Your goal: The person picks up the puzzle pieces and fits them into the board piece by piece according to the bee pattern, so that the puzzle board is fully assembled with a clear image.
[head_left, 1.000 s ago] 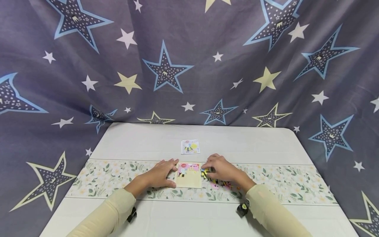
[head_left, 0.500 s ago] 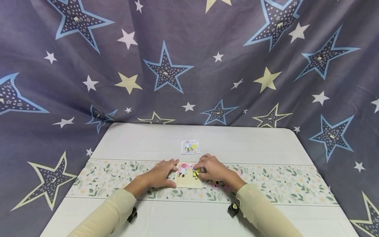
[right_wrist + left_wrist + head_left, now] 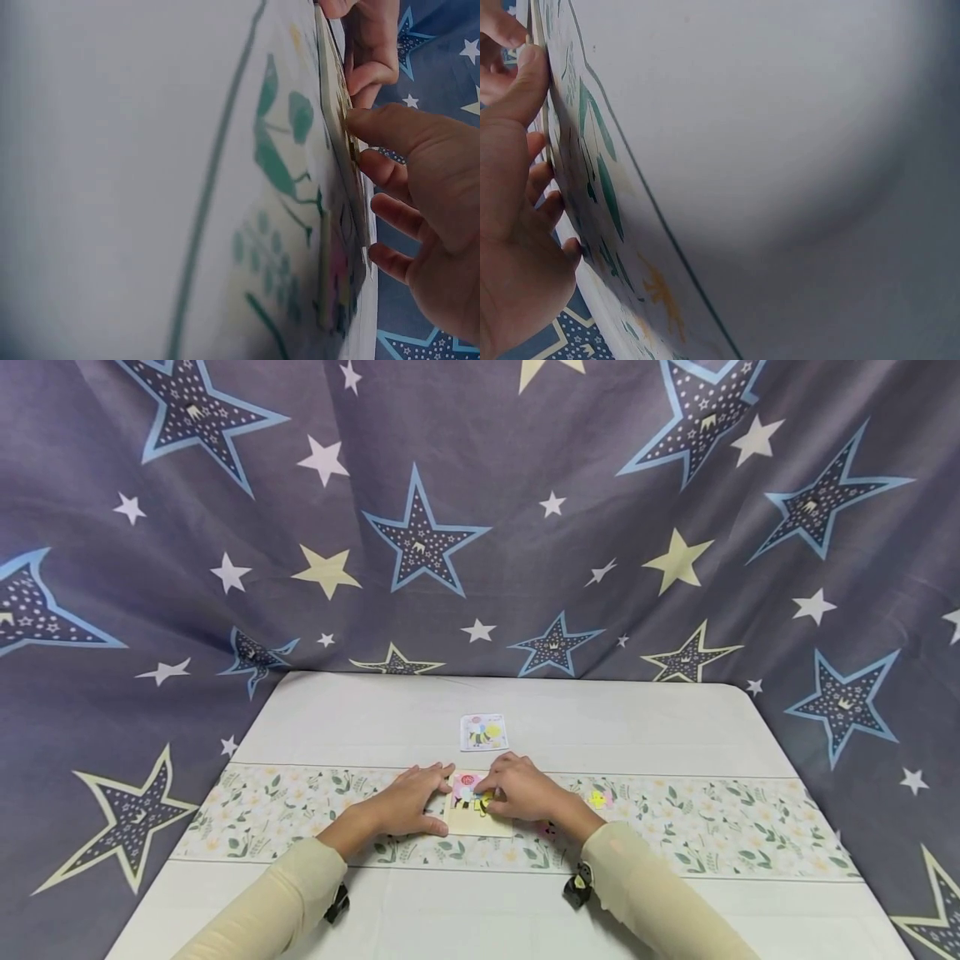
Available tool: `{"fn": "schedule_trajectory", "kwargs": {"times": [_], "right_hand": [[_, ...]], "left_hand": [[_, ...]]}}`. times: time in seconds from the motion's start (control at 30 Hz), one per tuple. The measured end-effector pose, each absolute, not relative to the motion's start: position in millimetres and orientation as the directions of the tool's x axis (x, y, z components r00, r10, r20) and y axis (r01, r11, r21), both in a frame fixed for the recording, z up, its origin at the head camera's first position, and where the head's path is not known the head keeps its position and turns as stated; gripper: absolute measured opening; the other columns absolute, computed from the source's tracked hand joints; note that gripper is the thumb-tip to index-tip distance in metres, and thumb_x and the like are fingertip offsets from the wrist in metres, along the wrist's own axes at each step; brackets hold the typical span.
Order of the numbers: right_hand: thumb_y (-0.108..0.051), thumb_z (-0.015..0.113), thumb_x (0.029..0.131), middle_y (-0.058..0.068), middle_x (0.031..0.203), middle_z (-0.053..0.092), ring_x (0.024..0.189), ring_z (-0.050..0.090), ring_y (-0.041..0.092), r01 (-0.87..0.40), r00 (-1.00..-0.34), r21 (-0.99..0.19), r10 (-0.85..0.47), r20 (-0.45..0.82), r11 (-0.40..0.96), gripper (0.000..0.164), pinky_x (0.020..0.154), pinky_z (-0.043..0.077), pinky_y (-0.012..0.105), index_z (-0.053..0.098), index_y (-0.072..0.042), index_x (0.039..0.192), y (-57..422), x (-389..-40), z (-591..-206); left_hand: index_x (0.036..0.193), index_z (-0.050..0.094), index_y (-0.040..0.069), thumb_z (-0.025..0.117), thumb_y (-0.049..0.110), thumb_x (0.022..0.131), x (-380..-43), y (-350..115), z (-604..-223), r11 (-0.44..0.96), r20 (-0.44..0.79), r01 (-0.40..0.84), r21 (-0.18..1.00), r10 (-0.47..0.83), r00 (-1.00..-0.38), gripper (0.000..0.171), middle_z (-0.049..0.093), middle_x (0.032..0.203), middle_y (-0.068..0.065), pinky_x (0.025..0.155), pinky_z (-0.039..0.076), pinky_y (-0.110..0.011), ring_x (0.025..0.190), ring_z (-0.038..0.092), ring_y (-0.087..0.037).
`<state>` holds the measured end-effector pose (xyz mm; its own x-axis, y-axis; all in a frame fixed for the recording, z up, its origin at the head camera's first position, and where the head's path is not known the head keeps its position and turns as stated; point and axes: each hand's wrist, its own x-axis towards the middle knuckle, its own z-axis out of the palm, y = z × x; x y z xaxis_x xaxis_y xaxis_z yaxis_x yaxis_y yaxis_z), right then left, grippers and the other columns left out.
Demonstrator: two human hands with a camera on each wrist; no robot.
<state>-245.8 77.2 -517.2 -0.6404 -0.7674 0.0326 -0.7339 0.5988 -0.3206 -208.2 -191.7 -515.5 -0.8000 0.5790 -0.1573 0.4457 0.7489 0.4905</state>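
A pale yellow square puzzle board (image 3: 478,826) lies on the flowered band of the table, with pink, white and black pieces fitted along its top and left. My left hand (image 3: 408,802) rests at the board's left side, fingers spread and thumb (image 3: 531,73) touching its edge. Over the board's upper right, my right hand (image 3: 527,790) pinches a yellow-and-black puzzle piece (image 3: 482,808), down at the board's surface beside the fitted pieces. My fingers partly cover this piece. The right wrist view shows the right thumb (image 3: 382,126) low against the board.
Behind the board lies a small picture card (image 3: 483,732) with a bee on it. Right of the board are loose pieces, among them a yellow-and-pink one (image 3: 598,799); others are partly hidden under the right forearm. A star-patterned cloth (image 3: 480,527) hangs beyond the table.
My right hand has carried the yellow-and-black puzzle piece leftward from the board's right edge onto the board. My left hand has stayed in place. A loose yellow-and-pink piece has come into view.
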Motion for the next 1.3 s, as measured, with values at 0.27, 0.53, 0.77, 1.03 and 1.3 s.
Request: {"fn": "schedule_trajectory", "kwargs": {"times": [0.27, 0.53, 0.77, 1.03, 1.3], "right_hand": [[-0.031, 0.074, 0.090, -0.006, 0.102, 0.068, 0.122, 0.056, 0.022, -0.735, -0.639, -0.309, -0.769, 0.017, 0.604, 0.032, 0.095, 0.048, 0.042, 0.076, -0.025, 0.121, 71.6, -242.4, -511.5], [-0.030, 0.074, 0.091, -0.004, 0.106, 0.069, 0.123, 0.056, 0.023, -0.742, -0.636, -0.291, -0.772, 0.020, 0.604, 0.031, 0.095, 0.047, 0.043, 0.076, -0.025, 0.121, 69.0, -244.8, -512.6], [-0.031, 0.074, 0.092, -0.003, 0.112, 0.070, 0.125, 0.055, 0.023, -0.740, -0.634, -0.298, -0.774, 0.011, 0.602, 0.030, 0.097, 0.048, 0.045, 0.076, -0.024, 0.121, 67.6, -244.3, -513.0], [-0.034, 0.074, 0.093, -0.004, 0.112, 0.069, 0.123, 0.055, 0.023, -0.744, -0.627, -0.293, -0.779, -0.005, 0.601, 0.031, 0.097, 0.048, 0.043, 0.076, -0.026, 0.123, 69.7, -245.4, -513.9], [-0.029, 0.072, 0.094, -0.003, 0.114, 0.069, 0.125, 0.054, 0.023, -0.748, -0.625, -0.300, -0.780, 0.016, 0.592, 0.031, 0.100, 0.049, 0.046, 0.075, -0.025, 0.124, 74.7, -245.6, -509.0]], "left_hand": [[0.133, 0.056, 0.014, 0.077, 0.055, 0.084, -206.6, -191.7, -512.7, 0.745, -0.157, 0.446, 0.496, 0.582, -0.798, 0.067, 0.030, 0.168, -0.009, 0.128, 0.015, -0.060, 0.156, 0.026, -0.034], [0.135, 0.056, 0.014, 0.076, 0.056, 0.084, -207.8, -192.2, -515.6, 0.751, -0.157, 0.447, 0.487, 0.578, -0.801, 0.069, 0.029, 0.168, -0.009, 0.129, 0.016, -0.058, 0.157, 0.026, -0.033], [0.135, 0.056, 0.014, 0.077, 0.055, 0.084, -208.2, -192.2, -515.5, 0.748, -0.158, 0.441, 0.495, 0.577, -0.801, 0.068, 0.029, 0.168, -0.010, 0.129, 0.015, -0.059, 0.157, 0.025, -0.034], [0.134, 0.056, 0.015, 0.076, 0.057, 0.084, -209.3, -192.3, -517.9, 0.751, -0.157, 0.442, 0.491, 0.575, -0.803, 0.068, 0.029, 0.168, -0.008, 0.129, 0.015, -0.058, 0.157, 0.025, -0.033], [0.134, 0.056, 0.015, 0.076, 0.058, 0.083, -209.5, -192.6, -518.5, 0.755, -0.163, 0.438, 0.489, 0.572, -0.804, 0.069, 0.028, 0.169, -0.008, 0.129, 0.014, -0.058, 0.157, 0.024, -0.032]]}}
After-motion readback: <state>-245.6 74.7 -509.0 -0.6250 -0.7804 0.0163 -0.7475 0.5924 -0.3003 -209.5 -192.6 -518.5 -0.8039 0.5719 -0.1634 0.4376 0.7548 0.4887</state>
